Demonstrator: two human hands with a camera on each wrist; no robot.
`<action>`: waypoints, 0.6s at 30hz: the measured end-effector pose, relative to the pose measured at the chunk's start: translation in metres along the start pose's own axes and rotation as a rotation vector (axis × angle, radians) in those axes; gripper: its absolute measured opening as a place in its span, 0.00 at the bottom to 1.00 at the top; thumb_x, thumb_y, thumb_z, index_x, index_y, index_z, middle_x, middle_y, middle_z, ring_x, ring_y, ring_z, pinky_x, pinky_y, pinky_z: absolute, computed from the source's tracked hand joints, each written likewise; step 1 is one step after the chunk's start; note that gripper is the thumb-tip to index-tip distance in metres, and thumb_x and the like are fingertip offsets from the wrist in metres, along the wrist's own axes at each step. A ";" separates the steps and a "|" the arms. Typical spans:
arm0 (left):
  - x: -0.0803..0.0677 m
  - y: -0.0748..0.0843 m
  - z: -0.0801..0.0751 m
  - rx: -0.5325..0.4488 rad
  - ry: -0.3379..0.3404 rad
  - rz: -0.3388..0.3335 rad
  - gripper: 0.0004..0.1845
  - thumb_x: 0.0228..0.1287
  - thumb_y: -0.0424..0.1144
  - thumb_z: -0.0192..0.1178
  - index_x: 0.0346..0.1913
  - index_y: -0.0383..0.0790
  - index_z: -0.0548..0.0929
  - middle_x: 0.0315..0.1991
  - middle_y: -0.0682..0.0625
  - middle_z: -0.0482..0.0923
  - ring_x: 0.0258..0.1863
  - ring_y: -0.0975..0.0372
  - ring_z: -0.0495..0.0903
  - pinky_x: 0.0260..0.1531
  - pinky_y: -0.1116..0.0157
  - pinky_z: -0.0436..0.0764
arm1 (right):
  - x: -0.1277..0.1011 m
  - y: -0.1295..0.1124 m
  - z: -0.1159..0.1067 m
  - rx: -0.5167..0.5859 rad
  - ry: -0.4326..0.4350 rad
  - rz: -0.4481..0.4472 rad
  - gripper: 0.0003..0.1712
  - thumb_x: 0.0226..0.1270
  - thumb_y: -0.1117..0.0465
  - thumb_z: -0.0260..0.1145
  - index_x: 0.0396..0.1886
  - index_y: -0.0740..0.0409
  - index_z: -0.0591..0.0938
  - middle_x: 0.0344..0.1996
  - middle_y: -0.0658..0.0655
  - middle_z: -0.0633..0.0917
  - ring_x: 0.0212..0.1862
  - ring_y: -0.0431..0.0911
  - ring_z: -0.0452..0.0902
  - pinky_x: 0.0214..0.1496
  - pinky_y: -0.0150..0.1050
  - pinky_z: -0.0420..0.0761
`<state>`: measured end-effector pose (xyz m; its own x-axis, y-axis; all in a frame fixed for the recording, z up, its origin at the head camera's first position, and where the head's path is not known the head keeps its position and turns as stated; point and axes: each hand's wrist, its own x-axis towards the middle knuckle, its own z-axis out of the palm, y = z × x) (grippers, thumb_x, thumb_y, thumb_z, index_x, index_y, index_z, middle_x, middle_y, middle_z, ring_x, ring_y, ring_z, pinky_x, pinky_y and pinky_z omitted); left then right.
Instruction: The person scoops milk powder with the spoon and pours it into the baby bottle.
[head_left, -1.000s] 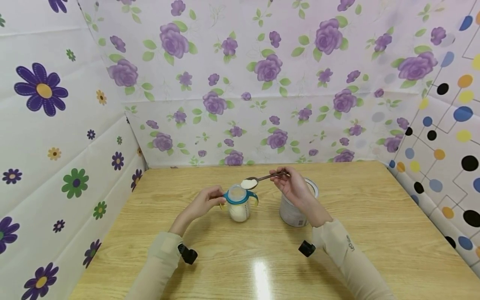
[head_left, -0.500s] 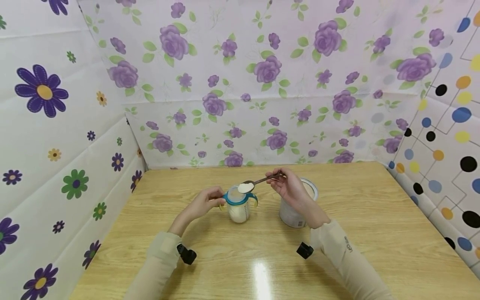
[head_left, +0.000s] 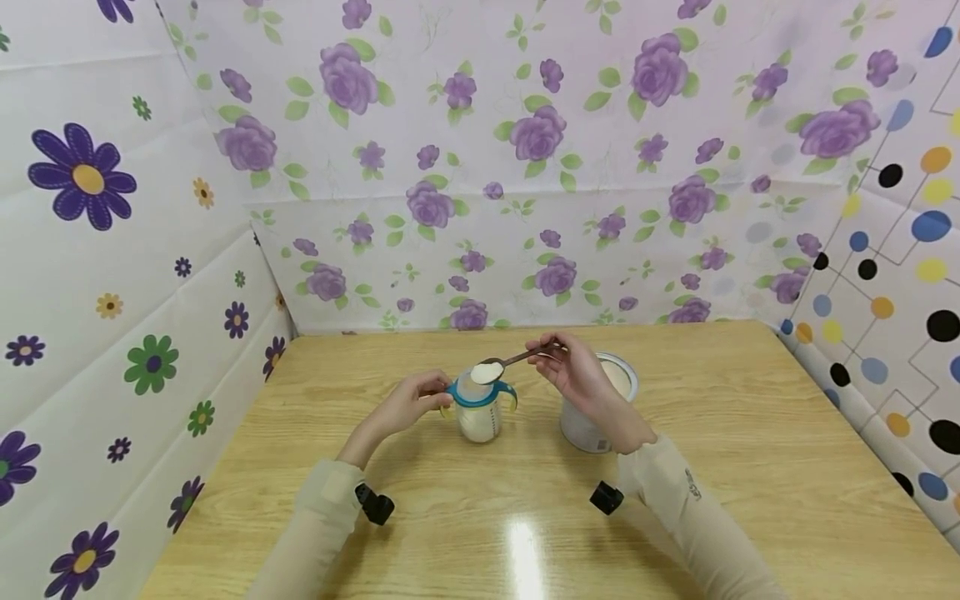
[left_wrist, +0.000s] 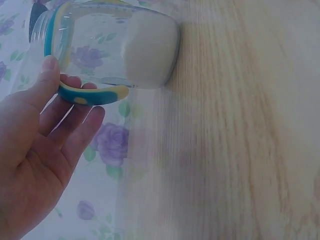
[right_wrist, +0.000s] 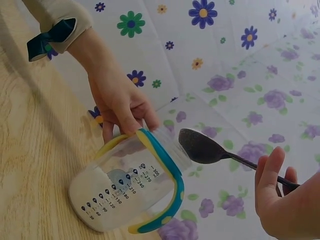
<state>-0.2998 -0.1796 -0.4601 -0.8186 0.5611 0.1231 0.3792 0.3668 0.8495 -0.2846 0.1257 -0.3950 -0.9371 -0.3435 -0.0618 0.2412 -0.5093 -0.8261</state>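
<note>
A clear baby bottle (head_left: 479,411) with a blue collar and side handles stands on the wooden table (head_left: 750,467), white powder in its bottom (right_wrist: 87,202). My left hand (head_left: 408,404) holds its left handle (left_wrist: 90,94) between thumb and fingers. My right hand (head_left: 577,371) pinches the handle of a spoon (head_left: 510,362) whose bowl, heaped with white powder, hovers just above the bottle's open mouth. In the right wrist view the spoon's underside (right_wrist: 200,147) sits right beside the bottle's rim. A metal powder tin (head_left: 592,421) stands open behind my right wrist.
Flower-patterned panels (head_left: 480,167) wall the table at the back and left, a dotted panel (head_left: 892,275) at the right. Bare wood lies in front of the bottle and to the tin's right.
My right hand has carried the loaded spoon leftward from beside the bottle to over its mouth. The left hand and bottle have stayed in place.
</note>
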 end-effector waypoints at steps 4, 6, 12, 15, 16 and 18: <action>0.001 0.000 0.000 -0.007 -0.004 -0.006 0.08 0.72 0.39 0.54 0.47 0.39 0.79 0.43 0.36 0.82 0.41 0.51 0.82 0.45 0.43 0.79 | 0.001 0.001 0.001 -0.026 -0.022 -0.008 0.18 0.81 0.55 0.41 0.36 0.56 0.74 0.38 0.52 0.84 0.37 0.42 0.81 0.41 0.29 0.81; 0.001 0.000 0.000 -0.008 -0.004 -0.006 0.08 0.72 0.39 0.54 0.47 0.39 0.79 0.44 0.35 0.82 0.42 0.51 0.82 0.45 0.43 0.79 | 0.001 0.002 0.001 -0.041 -0.034 -0.017 0.18 0.81 0.55 0.41 0.37 0.56 0.74 0.39 0.52 0.85 0.38 0.42 0.81 0.42 0.30 0.81; 0.001 0.001 0.000 -0.003 -0.002 0.008 0.08 0.72 0.38 0.54 0.48 0.39 0.78 0.44 0.35 0.82 0.42 0.51 0.82 0.44 0.43 0.79 | 0.002 0.004 0.003 -0.163 -0.065 -0.073 0.19 0.81 0.53 0.43 0.41 0.58 0.78 0.41 0.52 0.85 0.40 0.42 0.82 0.44 0.30 0.82; 0.001 0.001 0.000 -0.006 0.004 -0.005 0.08 0.72 0.39 0.54 0.47 0.40 0.79 0.43 0.37 0.82 0.42 0.52 0.82 0.45 0.43 0.79 | 0.002 0.006 0.005 -0.246 -0.094 -0.126 0.22 0.81 0.51 0.44 0.45 0.62 0.78 0.43 0.53 0.84 0.41 0.42 0.82 0.44 0.30 0.83; 0.000 0.001 0.000 -0.005 0.004 -0.006 0.08 0.72 0.39 0.54 0.47 0.40 0.79 0.43 0.37 0.82 0.42 0.52 0.82 0.45 0.43 0.79 | 0.002 0.006 0.006 -0.276 -0.109 -0.147 0.23 0.81 0.50 0.44 0.46 0.63 0.78 0.43 0.54 0.83 0.41 0.42 0.82 0.44 0.30 0.83; 0.000 0.001 0.001 -0.006 0.004 -0.008 0.09 0.72 0.40 0.54 0.47 0.39 0.79 0.43 0.38 0.82 0.42 0.52 0.82 0.45 0.43 0.79 | 0.003 0.008 0.007 -0.337 -0.139 -0.196 0.24 0.80 0.50 0.44 0.48 0.65 0.77 0.44 0.55 0.82 0.41 0.42 0.82 0.44 0.30 0.83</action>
<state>-0.2993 -0.1788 -0.4596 -0.8235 0.5550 0.1179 0.3697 0.3673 0.8534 -0.2835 0.1154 -0.3975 -0.9085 -0.3808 0.1722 -0.0562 -0.2970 -0.9532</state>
